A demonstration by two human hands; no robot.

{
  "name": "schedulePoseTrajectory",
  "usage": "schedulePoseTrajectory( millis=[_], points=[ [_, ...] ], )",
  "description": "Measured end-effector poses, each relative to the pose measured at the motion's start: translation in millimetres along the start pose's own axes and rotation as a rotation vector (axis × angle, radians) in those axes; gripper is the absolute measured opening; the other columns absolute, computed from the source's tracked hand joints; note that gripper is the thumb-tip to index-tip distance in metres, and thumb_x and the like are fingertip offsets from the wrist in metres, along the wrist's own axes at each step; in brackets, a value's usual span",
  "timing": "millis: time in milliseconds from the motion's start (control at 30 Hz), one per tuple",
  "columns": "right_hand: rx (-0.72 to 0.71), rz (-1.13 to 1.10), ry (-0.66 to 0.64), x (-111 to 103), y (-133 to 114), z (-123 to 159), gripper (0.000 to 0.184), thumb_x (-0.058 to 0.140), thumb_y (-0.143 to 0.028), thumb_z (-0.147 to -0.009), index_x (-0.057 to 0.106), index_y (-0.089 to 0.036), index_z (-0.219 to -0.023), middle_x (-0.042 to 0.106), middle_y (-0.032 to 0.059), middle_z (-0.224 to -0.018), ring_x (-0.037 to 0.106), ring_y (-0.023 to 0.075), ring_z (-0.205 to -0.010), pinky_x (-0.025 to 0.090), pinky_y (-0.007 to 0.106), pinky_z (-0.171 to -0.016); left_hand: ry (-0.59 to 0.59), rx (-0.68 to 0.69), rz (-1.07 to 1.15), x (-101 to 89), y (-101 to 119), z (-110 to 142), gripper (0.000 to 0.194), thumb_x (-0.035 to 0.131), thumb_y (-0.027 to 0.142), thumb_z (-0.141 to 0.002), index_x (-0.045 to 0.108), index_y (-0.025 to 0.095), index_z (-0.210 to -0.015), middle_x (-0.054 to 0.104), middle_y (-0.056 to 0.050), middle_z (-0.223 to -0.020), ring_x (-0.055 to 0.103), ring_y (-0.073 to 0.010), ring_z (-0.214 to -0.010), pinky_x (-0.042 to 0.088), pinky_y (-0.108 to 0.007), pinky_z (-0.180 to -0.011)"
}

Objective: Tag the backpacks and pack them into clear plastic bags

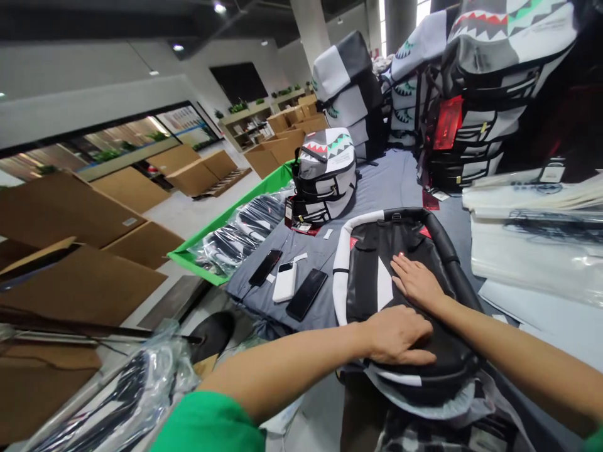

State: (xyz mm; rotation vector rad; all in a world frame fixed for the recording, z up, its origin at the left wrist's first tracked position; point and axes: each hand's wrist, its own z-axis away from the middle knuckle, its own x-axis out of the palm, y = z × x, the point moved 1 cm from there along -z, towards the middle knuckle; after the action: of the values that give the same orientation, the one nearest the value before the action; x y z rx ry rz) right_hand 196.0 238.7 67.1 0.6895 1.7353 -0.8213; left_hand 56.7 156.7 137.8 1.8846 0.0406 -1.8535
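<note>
A black and white backpack (362,276) lies flat on the grey cloth-covered table, its strap side facing up. My right hand (417,282) rests on the black panel with its fingers stretched out. Nearer to me, my left hand (400,336) presses on the lower part of the same backpack. Its fingers are bent downward and the thumb stands apart; nothing shows in its grasp. Clear plastic (452,405) bunches around the backpack's bottom end, near my body.
Left of the backpack lie two dark phones (307,294) (266,267) and a white power bank (285,281). A shark-mouth backpack (327,166) stands behind them. Stacked backpacks (490,125) rise at the back right, above clear plastic bags (537,245). A green-rimmed bin (193,251) holds wrapped backpacks; cardboard boxes (70,207) stand left.
</note>
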Motion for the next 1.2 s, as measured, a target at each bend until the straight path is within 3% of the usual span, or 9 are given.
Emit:
schedulePoseTrajectory(
  millis=[133, 267, 333, 433, 567, 733, 933, 1100, 1200],
  points=[
    [0.029, -0.048, 0.046, -11.4, 0.8, -3.6, 0.048, 0.034, -0.029, -0.102, 0.054, -0.011, -0.142, 0.048, 0.0193, -0.153, 0.042, 0.0322, -0.143, 0.037, 0.051, -0.111, -0.063, 0.018, -0.19, 44.9, -9.1, -4.9, 0.021, 0.046, 0.029, -0.099, 0.063, 0.018, -0.093, 0.067, -0.006, -0.086, 0.061, -0.0193, -0.086, 0.046, -0.03, -0.085],
    [0.013, -0.106, 0.149, -42.3, -4.3, 11.5, 0.047, 0.026, -0.02, -0.1, 0.058, -0.012, -0.133, 0.062, 0.0182, -0.136, 0.056, 0.027, -0.126, 0.04, 0.046, -0.107, -0.002, -0.036, -0.225, 72.0, -25.9, -12.9, 0.02, 0.049, 0.031, -0.097, 0.064, 0.017, -0.099, 0.065, -0.008, -0.091, 0.059, -0.021, -0.093, 0.045, -0.033, -0.091],
    [-0.173, -0.144, 0.133, -59.3, -18.2, 31.2, 0.037, 0.033, -0.022, -0.098, 0.065, -0.017, -0.117, 0.069, 0.0129, -0.118, 0.061, 0.0235, -0.111, 0.045, 0.039, -0.098, 0.039, -0.11, -0.241, 68.7, -29.0, -12.4, 0.023, 0.049, 0.031, -0.098, 0.065, 0.016, -0.106, 0.067, -0.01, -0.101, 0.058, -0.0223, -0.101, 0.043, -0.036, -0.099],
    [-0.689, -0.195, -0.086, -71.1, -46.0, 61.4, 0.016, 0.051, -0.029, -0.09, 0.065, -0.022, -0.09, 0.067, 0.0051, -0.087, 0.06, 0.0193, -0.083, 0.045, 0.033, -0.077, 0.148, -0.299, -0.269, 50.4, -34.7, -8.8, 0.035, 0.047, 0.036, -0.101, 0.063, 0.015, -0.125, 0.063, -0.012, -0.124, 0.053, -0.0252, -0.119, 0.037, -0.043, -0.111],
    [-0.902, -0.159, -0.308, -55.9, -63.6, 72.2, 0.006, 0.06, -0.025, -0.082, 0.06, -0.021, -0.086, 0.061, 0.0019, -0.077, 0.052, 0.0172, -0.066, 0.036, 0.033, -0.062, 0.293, -0.531, -0.258, 38.4, -45.8, -3.7, 0.06, 0.044, 0.064, -0.099, 0.039, 0.04, -0.154, 0.032, -0.008, -0.162, 0.025, -0.0423, -0.148, 0.021, -0.069, -0.116],
    [-1.094, -0.277, -0.199, -5.8, -51.2, 63.1, 0.01, 0.053, -0.031, -0.084, 0.052, -0.023, -0.079, 0.058, 0.0001, -0.071, 0.048, 0.0162, -0.061, 0.032, 0.033, -0.061, 0.359, -0.567, -0.224, 57.3, -51.6, -1.5, 0.059, 0.04, 0.066, -0.099, 0.028, 0.05, -0.155, 0.02, -0.004, -0.169, 0.017, -0.0452, -0.152, 0.021, -0.074, -0.114],
    [-1.023, -0.215, -0.076, 28.2, -37.8, 60.1, 0.011, 0.043, -0.034, -0.08, 0.046, -0.024, -0.075, 0.052, 0.0, -0.067, 0.045, 0.0173, -0.06, 0.035, 0.035, -0.06, 0.445, -0.634, -0.215, 57.8, -57.9, -1.2, 0.057, 0.04, 0.067, -0.099, 0.031, 0.052, -0.153, 0.024, -0.002, -0.168, 0.014, -0.0478, -0.152, 0.019, -0.076, -0.114],
    [-0.878, -0.034, 0.087, -2.3, -56.0, 85.6, 0.014, 0.045, -0.026, -0.085, 0.057, -0.021, -0.08, 0.058, 0.0023, -0.069, 0.048, 0.0183, -0.063, 0.042, 0.037, -0.067, 0.4, -0.672, -0.14, 66.6, -31.5, -3.0, 0.061, 0.042, 0.068, -0.097, 0.026, 0.054, -0.154, 0.017, -0.004, -0.17, 0.015, -0.0515, -0.152, 0.019, -0.075, -0.115],
    [-0.747, 0.007, 0.237, -32.5, -46.7, 84.8, 0.026, 0.043, -0.019, -0.092, 0.066, -0.019, -0.103, 0.069, 0.0071, -0.091, 0.061, 0.0198, -0.086, 0.048, 0.04, -0.089, 0.359, -0.656, -0.11, 88.2, 0.2, 1.6, 0.064, 0.041, 0.061, -0.1, 0.016, 0.05, -0.158, 0.011, -0.002, -0.171, 0.014, -0.0483, -0.153, 0.017, -0.074, -0.117]
  ],
)
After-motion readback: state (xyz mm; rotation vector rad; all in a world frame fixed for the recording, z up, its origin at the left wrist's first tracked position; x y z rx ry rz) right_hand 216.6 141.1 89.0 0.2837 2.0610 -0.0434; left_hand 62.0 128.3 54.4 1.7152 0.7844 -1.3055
